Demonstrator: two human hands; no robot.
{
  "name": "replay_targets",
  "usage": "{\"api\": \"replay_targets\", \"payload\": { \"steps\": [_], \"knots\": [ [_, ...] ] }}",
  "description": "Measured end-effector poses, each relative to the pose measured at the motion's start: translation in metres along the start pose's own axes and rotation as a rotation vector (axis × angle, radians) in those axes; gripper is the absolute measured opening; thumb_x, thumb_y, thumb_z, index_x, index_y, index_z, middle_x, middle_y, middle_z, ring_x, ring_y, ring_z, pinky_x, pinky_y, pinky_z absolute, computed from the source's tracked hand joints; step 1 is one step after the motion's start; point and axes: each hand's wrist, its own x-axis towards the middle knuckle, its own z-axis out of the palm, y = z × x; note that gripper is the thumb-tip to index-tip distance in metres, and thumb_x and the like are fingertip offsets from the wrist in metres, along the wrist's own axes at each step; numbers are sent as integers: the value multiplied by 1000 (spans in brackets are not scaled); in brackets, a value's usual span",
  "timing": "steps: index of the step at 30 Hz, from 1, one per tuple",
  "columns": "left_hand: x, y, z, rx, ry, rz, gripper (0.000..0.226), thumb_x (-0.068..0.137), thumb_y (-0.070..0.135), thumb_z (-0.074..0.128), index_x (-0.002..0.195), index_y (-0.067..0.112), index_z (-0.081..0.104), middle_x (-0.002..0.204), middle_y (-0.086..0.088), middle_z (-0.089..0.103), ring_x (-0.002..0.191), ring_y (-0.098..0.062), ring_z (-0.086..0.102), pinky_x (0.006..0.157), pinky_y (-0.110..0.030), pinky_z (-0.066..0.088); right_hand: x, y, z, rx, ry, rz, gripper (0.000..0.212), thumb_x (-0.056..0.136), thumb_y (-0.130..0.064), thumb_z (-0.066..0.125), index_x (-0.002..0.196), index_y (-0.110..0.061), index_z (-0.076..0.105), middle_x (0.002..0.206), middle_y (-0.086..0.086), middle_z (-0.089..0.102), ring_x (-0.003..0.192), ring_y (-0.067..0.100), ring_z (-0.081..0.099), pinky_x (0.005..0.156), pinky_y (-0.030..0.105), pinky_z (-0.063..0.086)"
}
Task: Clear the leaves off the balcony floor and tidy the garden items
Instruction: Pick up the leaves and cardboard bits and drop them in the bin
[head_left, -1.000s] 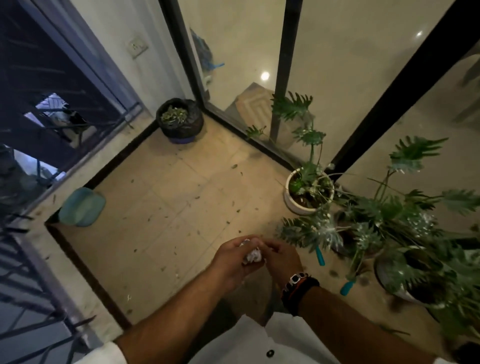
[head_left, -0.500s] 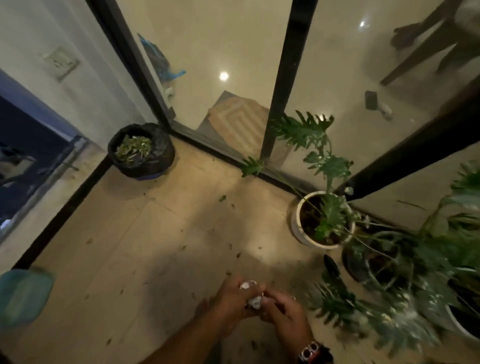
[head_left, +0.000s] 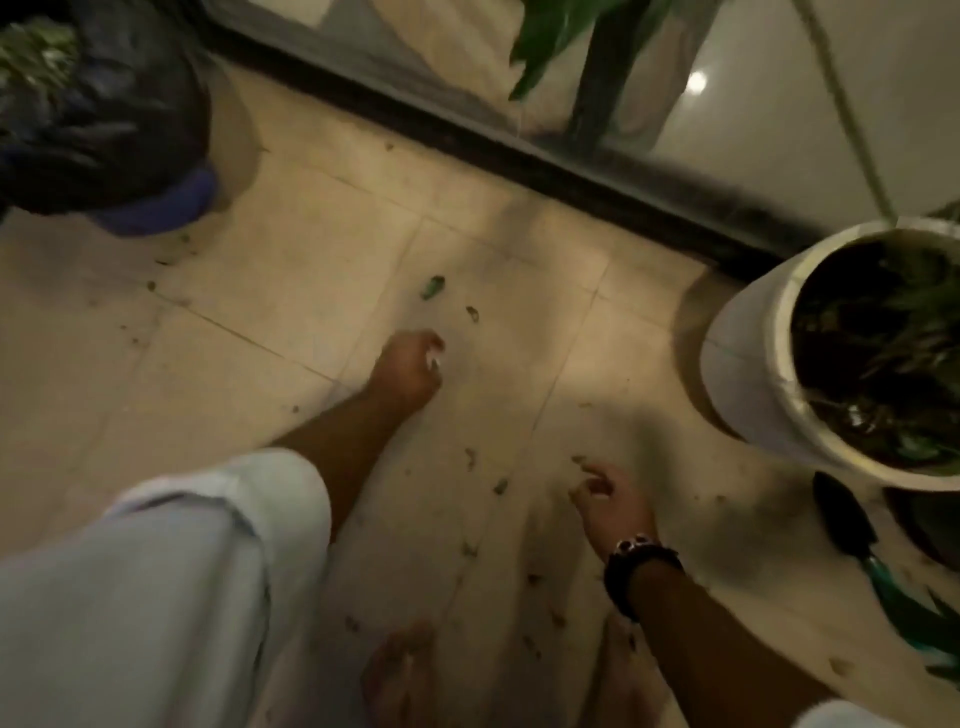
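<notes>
Head view, nearest first: my bare foot (head_left: 397, 675) stands on the tiled balcony floor (head_left: 249, 332), with my white sleeve (head_left: 156, 587) filling the lower left. My right hand (head_left: 610, 501), a dark watch (head_left: 641, 566) on its wrist, reaches down with the fingers loosely spread and holding nothing, the fingertips just above a leaf scrap (head_left: 577, 459). More leaf bits (head_left: 500, 486) lie scattered around it. Further out, my left hand (head_left: 410, 364) is curled around a small white wad (head_left: 434, 361), probably crumpled paper or tissue; blur prevents a firm identification. A green leaf piece (head_left: 432, 287) lies just beyond that hand.

To the right stands a white plant pot (head_left: 748, 374), with a dark trowel with a teal handle (head_left: 862, 540) lying beside it. At far left sits the bin lined with a black bag (head_left: 109, 119), greenery already inside. The black door track (head_left: 519, 156) closes the far edge.

Risks, as I judge them: the scraps are small and flat on the tile, so a pinch may slide off or break them. The left hand is occupied, so collected pieces may drop on the way to the bin, which is well apart. A reach to the right could knock the pot.

Limits of view: motion blur softens everything; the bin, pot and trowel are cut by the frame edges; what lies below the pot on the right cannot be made out
</notes>
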Motion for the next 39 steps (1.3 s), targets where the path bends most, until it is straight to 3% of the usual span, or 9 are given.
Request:
{"api": "replay_targets", "payload": {
  "steps": [4, 9, 15, 18, 22, 25, 31, 36, 39],
  "knots": [
    [59, 1, 14, 51, 103, -15, 55, 91, 12, 56, 144, 11, 41, 141, -22, 38, 121, -40, 50, 106, -38, 40, 54, 22, 15, -274, 121, -53, 44, 81, -24, 69, 124, -27, 60, 117, 10, 62, 108, 29, 58, 94, 41, 49],
    [108, 1, 20, 183, 124, 32, 64, 93, 11, 50, 152, 9, 25, 153, -20, 26, 132, -39, 43, 108, -40, 36, 75, 49, 21, -443, 225, -74, 51, 80, -21, 71, 129, -25, 57, 125, 12, 53, 116, 30, 50, 97, 32, 43],
    [128, -5, 32, 290, 250, 50, 31, 94, 13, 48, 122, 8, 59, 129, -24, 48, 114, -43, 52, 97, -43, 44, 85, 70, 27, -563, 254, -315, 38, 78, -24, 73, 115, -20, 63, 109, 9, 59, 101, 30, 56, 85, 36, 48],
    [123, -11, 32, 330, 232, 65, 27, 92, 18, 51, 112, 6, 65, 119, -24, 59, 110, -43, 56, 95, -43, 46, 86, 73, 26, -609, 247, -369, 33, 80, -24, 72, 112, -21, 65, 107, 7, 61, 98, 28, 57, 83, 34, 47],
    [110, -10, 34, 302, 122, 146, 30, 89, 20, 60, 119, 14, 60, 115, -18, 63, 106, -35, 60, 82, -38, 47, 82, 68, 26, -549, 235, -333, 33, 81, -24, 72, 113, -21, 65, 110, 6, 61, 103, 26, 56, 87, 31, 45],
    [110, 6, 35, 289, 67, 225, 47, 92, 21, 60, 137, 19, 49, 124, -17, 59, 114, -34, 56, 91, -41, 45, 80, 66, 26, -481, 239, -297, 32, 81, -23, 71, 112, -21, 66, 109, 5, 61, 103, 23, 55, 85, 29, 43],
    [115, 19, 57, 428, 87, 258, 27, 96, 23, 56, 118, 8, 62, 119, -20, 55, 108, -37, 54, 85, -40, 45, 78, 72, 27, -516, 237, -311, 33, 81, -24, 71, 113, -20, 65, 109, 6, 61, 104, 24, 55, 85, 29, 44],
    [107, 5, 62, 387, 148, 202, 27, 97, 24, 52, 114, 6, 62, 117, -22, 59, 107, -38, 56, 87, -42, 47, 76, 77, 31, -471, 267, -322, 28, 79, -21, 72, 107, -20, 67, 105, 5, 61, 99, 23, 58, 84, 29, 46],
    [103, 4, 60, 317, 158, 172, 25, 95, 20, 53, 117, 10, 54, 114, -21, 59, 101, -37, 59, 74, -40, 46, 73, 75, 34, -458, 296, -291, 29, 80, -21, 72, 109, -20, 66, 105, 3, 61, 100, 21, 57, 80, 23, 40]
  ]
}}
